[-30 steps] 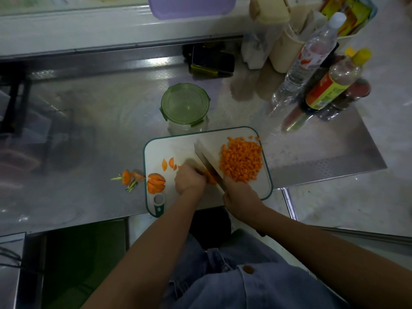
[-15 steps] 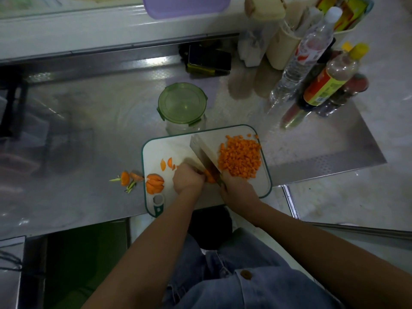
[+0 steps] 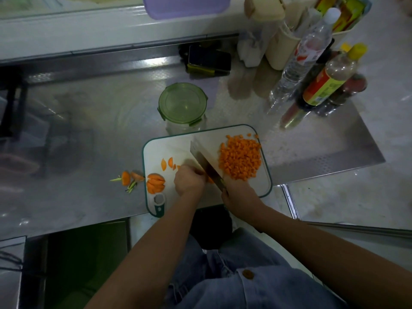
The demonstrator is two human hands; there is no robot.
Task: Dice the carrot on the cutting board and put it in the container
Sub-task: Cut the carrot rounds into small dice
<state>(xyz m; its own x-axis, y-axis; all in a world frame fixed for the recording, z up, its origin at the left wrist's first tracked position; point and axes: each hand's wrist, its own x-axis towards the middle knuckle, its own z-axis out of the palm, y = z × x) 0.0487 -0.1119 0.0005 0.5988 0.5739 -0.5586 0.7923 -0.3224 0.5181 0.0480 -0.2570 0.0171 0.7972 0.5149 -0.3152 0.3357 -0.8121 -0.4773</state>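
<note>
Kitchen worktop, seen from the head view.

1. Cutting board (image 3: pixel 169 148): white with a green rim, lying on the steel counter (image 3: pixel 89 130) at its near edge, hanging hole toward the person.
2. Diced carrot (image 3: pixel 240 159): a dense heap of small orange cubes on the right half of the board, all still on the board.
3. Cleaver (image 3: pixel 205 155): broad blade set diagonally across the middle of the board, its edge down beside the left fingers, its flat facing the heap.
4. Right hand (image 3: pixel 238 192): wrapped round the cleaver handle at the board's near edge; the handle is mostly hidden.
5. Left hand (image 3: pixel 189 180): knuckles up, fingers curled down over a carrot piece (image 3: pixel 209 180), of which only an orange sliver shows against the blade.
6. Carrot half-rounds (image 3: pixel 155 183): a fanned stack at the board's near left corner.
7. Loose slices (image 3: pixel 166 164): a few thin pieces just left of the left hand.
8. Carrot top and trimmings (image 3: pixel 128 178): on the counter, just off the board's left edge.
9. Container (image 3: pixel 181 103): clear round jar with a green clip lid, lid on, standing just beyond the board's far edge.
10. Clear plastic bottle (image 3: pixel 305 54) and yellow-capped sauce bottle (image 3: pixel 330 79): grouped at the far right of the counter.
11. Phone (image 3: pixel 209 59): dark, near the back wall, beyond the container.
</note>
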